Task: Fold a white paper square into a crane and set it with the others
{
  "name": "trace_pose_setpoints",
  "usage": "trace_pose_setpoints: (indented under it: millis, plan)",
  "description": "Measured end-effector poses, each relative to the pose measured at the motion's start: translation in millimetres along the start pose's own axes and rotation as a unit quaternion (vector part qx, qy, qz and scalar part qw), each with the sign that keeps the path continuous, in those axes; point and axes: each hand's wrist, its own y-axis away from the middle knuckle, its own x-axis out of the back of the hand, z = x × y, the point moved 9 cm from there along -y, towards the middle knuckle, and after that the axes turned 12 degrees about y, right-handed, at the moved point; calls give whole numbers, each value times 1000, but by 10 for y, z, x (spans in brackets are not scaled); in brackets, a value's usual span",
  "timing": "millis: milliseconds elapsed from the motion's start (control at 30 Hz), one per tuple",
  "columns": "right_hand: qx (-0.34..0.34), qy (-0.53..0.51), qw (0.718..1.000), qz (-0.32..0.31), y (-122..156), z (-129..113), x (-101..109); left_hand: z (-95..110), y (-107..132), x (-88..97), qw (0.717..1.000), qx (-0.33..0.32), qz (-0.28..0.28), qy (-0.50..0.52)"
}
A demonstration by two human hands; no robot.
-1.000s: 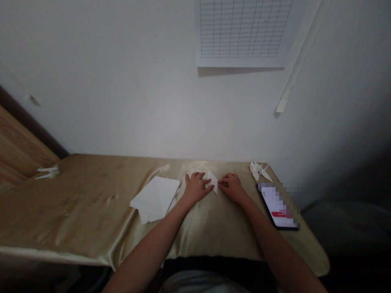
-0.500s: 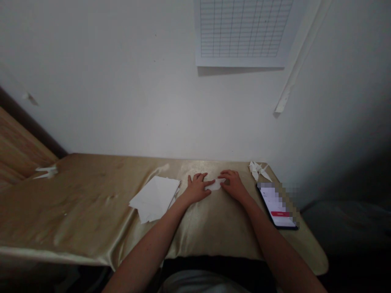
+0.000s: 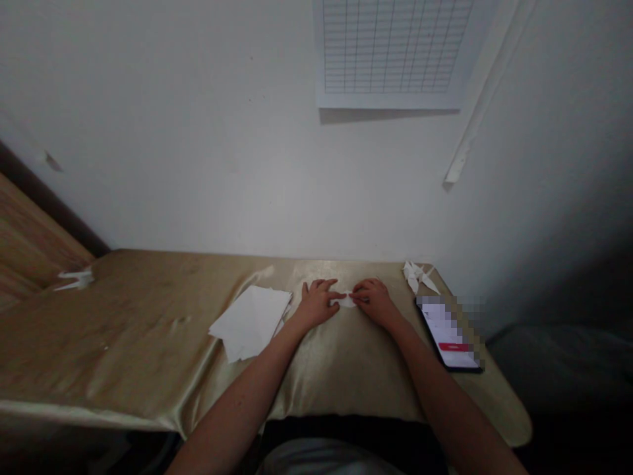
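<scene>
Both bare arms come up from the bottom edge of the frame and converge just right of centre. The left forearm point(image 3: 247, 396) slants up and to the right, while the right forearm point(image 3: 445, 402) slants up and to the left. The left hand point(image 3: 319, 303) lies palm down with its fingers spread and its forefinger stretched to the right. The right hand point(image 3: 376, 302) is arched with raised knuckles, its fingers curled and pointing left. The two hands' fingertips almost meet. It is unclear whether the right fingertips pinch or only press.
</scene>
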Motion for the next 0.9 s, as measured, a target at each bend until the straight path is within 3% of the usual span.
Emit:
trace_pose_setpoints:
  millis: [333, 900]
  plan:
    - [6, -5, 999, -44, 60, -69, 45, -31, -32, 2, 999, -14, 32, -11]
    - [17, -10, 1000, -9, 52, -86, 71, -5, -29, 17, 999, 2, 36, 14]
